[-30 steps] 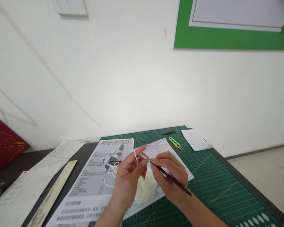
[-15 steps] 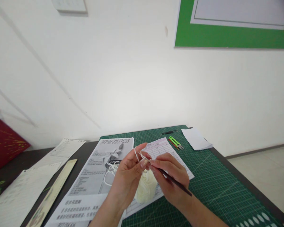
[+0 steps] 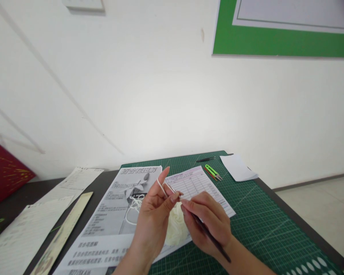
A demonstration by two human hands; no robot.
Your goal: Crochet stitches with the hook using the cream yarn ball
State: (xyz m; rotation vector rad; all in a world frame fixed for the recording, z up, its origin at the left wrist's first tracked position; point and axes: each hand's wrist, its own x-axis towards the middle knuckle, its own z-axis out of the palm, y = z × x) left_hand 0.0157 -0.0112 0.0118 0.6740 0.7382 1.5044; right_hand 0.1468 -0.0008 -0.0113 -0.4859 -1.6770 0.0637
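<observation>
My left hand [image 3: 154,214] pinches white yarn [image 3: 162,187] between thumb and fingers, and a strand loops around its raised index finger. My right hand [image 3: 208,221] is closed around a dark-handled crochet hook [image 3: 212,238], whose tip meets the yarn at the left fingertips. The small stitches there are mostly hidden by the fingers. Below and between the hands sits a pale cream yarn ball [image 3: 176,225]. Loose white yarn [image 3: 136,204] lies in loops on a printed sheet [image 3: 103,217] left of my left hand.
A green cutting mat [image 3: 255,225] covers the desk, with a lined form [image 3: 200,183] on it. Green thread snips [image 3: 213,172], black tweezers [image 3: 205,159] and white paper [image 3: 237,168] lie further back. At left are a ruler [image 3: 64,233], handwritten sheets [image 3: 31,229] and a red item [image 3: 8,173].
My left index finger has straightened and lifted, drawing the yarn strand longer. My right hand and the hook have shifted slightly down, with the hook's handle tilted more steeply.
</observation>
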